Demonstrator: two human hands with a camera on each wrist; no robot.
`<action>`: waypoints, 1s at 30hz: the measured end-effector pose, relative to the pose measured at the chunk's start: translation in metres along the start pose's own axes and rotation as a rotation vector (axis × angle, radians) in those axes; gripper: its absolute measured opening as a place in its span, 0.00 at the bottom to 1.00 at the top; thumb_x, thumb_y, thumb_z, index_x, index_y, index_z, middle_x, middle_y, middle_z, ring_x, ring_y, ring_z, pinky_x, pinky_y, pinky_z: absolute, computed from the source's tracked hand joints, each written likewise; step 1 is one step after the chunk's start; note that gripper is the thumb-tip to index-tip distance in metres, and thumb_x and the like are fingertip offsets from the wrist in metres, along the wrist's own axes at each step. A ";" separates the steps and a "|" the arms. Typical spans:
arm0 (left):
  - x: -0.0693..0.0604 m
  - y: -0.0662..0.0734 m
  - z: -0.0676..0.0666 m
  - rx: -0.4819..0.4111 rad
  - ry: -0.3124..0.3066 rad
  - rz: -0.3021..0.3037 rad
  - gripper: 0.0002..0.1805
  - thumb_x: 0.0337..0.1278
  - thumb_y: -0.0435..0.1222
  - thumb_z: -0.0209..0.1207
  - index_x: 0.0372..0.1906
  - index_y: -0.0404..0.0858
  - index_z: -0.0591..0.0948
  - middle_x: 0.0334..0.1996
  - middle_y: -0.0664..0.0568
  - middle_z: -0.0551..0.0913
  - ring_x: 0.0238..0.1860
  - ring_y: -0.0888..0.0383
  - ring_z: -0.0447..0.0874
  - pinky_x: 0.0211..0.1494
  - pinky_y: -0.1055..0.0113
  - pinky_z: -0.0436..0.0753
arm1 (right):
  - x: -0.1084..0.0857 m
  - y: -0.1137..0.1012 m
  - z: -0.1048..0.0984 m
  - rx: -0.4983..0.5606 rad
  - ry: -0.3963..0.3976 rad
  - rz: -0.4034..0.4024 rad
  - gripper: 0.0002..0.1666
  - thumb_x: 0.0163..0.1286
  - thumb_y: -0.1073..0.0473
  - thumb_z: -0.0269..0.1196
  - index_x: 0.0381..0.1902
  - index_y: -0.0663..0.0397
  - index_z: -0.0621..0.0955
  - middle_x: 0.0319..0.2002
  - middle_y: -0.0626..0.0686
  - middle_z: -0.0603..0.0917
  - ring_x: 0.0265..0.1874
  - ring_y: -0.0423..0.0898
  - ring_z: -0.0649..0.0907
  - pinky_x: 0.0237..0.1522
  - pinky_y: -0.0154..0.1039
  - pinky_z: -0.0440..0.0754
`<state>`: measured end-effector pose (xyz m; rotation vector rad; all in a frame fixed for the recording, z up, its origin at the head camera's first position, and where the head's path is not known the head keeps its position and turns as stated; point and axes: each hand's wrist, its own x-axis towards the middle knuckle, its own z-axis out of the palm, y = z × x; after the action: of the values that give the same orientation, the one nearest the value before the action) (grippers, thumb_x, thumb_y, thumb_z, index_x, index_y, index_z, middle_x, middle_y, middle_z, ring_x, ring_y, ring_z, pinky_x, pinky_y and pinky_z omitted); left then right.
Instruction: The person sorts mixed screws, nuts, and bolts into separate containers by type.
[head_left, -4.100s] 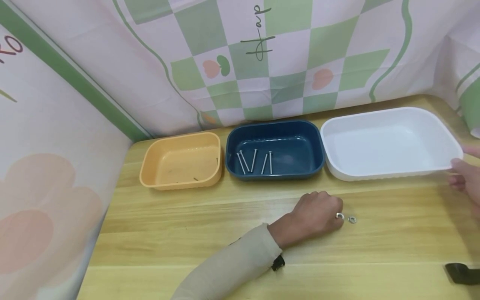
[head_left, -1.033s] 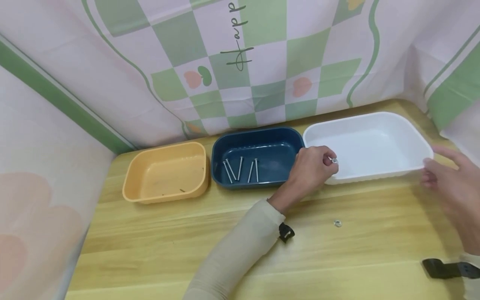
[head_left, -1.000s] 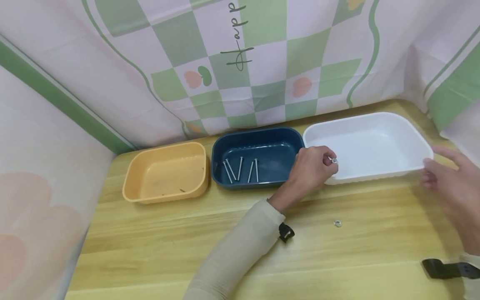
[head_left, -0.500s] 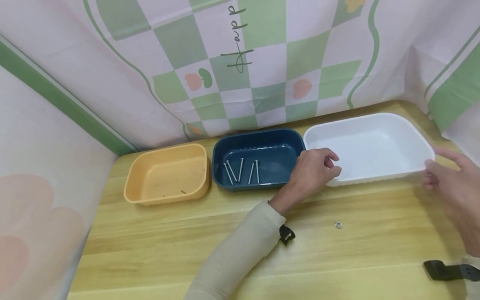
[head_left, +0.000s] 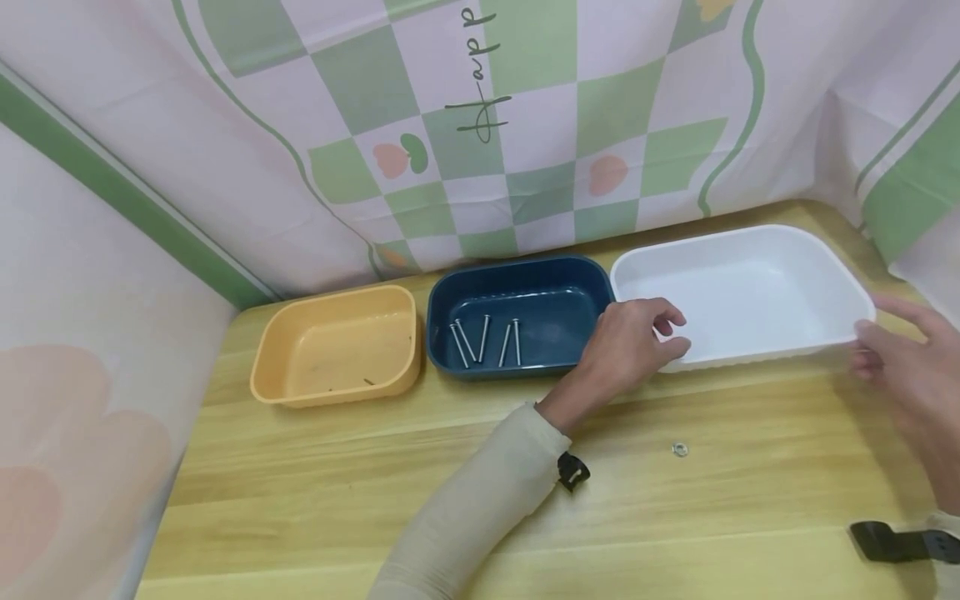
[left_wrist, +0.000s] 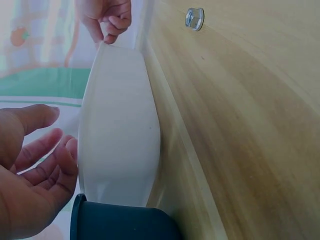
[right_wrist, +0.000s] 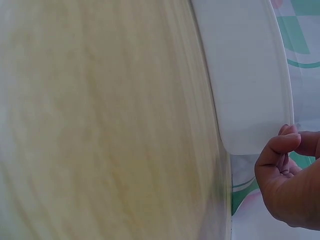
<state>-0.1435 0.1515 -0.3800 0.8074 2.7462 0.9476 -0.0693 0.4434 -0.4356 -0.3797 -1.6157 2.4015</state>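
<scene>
A white tray stands at the right end of a row of three. My right hand pinches its right rim between thumb and fingers. My left hand hovers over the tray's near left corner, thumb and index finger apart, nothing visible between them. In the left wrist view, the fingers of the left hand are loosely bent beside the tray wall. On the table lies a metal flange nut, in front of the white tray. The left hand hides part of the tray's inside.
A dark blue tray holding several long screws touches the white one. Farther left is a yellow tray with small dark bits inside. A patterned cloth hangs behind the wooden table.
My left hand moved from the table up to the white tray with a nut, then its fingers parted and that nut left them. My right hand keeps its hold on the rim.
</scene>
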 end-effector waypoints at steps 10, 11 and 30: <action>-0.007 0.004 -0.001 0.000 0.008 0.026 0.13 0.62 0.44 0.67 0.50 0.51 0.86 0.35 0.65 0.82 0.28 0.73 0.72 0.30 0.84 0.70 | 0.000 -0.002 0.003 0.045 0.006 0.012 0.23 0.73 0.79 0.50 0.44 0.47 0.82 0.19 0.54 0.82 0.13 0.42 0.81 0.13 0.30 0.78; -0.009 0.005 -0.001 0.003 0.008 0.033 0.13 0.62 0.44 0.67 0.50 0.51 0.86 0.36 0.64 0.82 0.29 0.73 0.72 0.30 0.84 0.70 | 0.000 -0.002 0.004 0.042 0.012 0.015 0.23 0.73 0.79 0.49 0.44 0.46 0.82 0.18 0.54 0.82 0.13 0.42 0.81 0.13 0.30 0.77; -0.034 0.006 0.012 0.240 0.010 0.243 0.14 0.64 0.44 0.65 0.54 0.52 0.85 0.37 0.66 0.81 0.34 0.77 0.75 0.33 0.87 0.69 | 0.001 0.000 0.003 0.020 0.036 0.014 0.23 0.72 0.79 0.49 0.43 0.45 0.80 0.17 0.54 0.83 0.12 0.42 0.81 0.12 0.30 0.78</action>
<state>-0.1087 0.1439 -0.3874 1.2010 2.8526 0.6638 -0.0711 0.4410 -0.4348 -0.4293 -1.5774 2.4047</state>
